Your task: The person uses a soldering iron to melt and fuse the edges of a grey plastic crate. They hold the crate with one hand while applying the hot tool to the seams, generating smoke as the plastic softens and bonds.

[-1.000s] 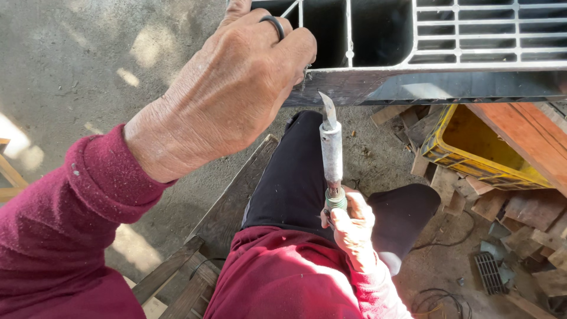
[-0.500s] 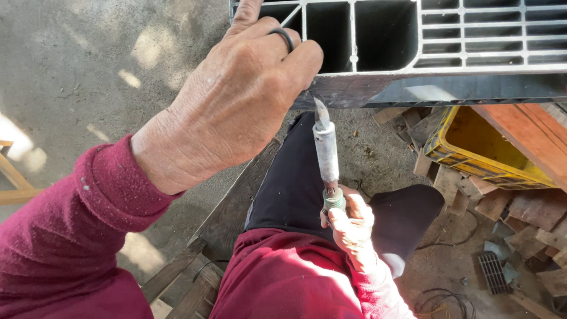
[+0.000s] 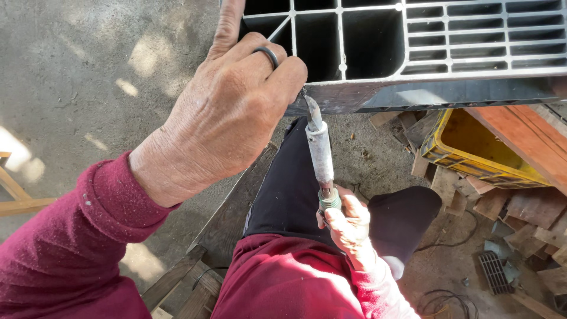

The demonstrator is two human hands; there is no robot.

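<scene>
My left hand (image 3: pixel 227 112), with a dark ring on one finger, grips the near left corner of a black plastic crate (image 3: pixel 413 59) with a grid of ribs. My right hand (image 3: pixel 348 227) holds a soldering-type iron (image 3: pixel 319 153) by its handle, the grey shaft pointing up. Its bent tip touches the crate's lower edge right beside my left fingers. Both arms wear dark red sleeves, and my knee in black trousers (image 3: pixel 295 189) lies under the tool.
A yellow plastic crate (image 3: pixel 472 156) sits on the ground at right among scraps of wood (image 3: pixel 525 218) and a small dark grating piece (image 3: pixel 495 272). Wooden slats (image 3: pixel 195 272) lie below my leg. Bare concrete ground (image 3: pixel 88 77) fills the left side.
The iron's tip has risen and shifted left until it meets the crate's edge by my left fingers. My left hand keeps its grip on the crate corner.
</scene>
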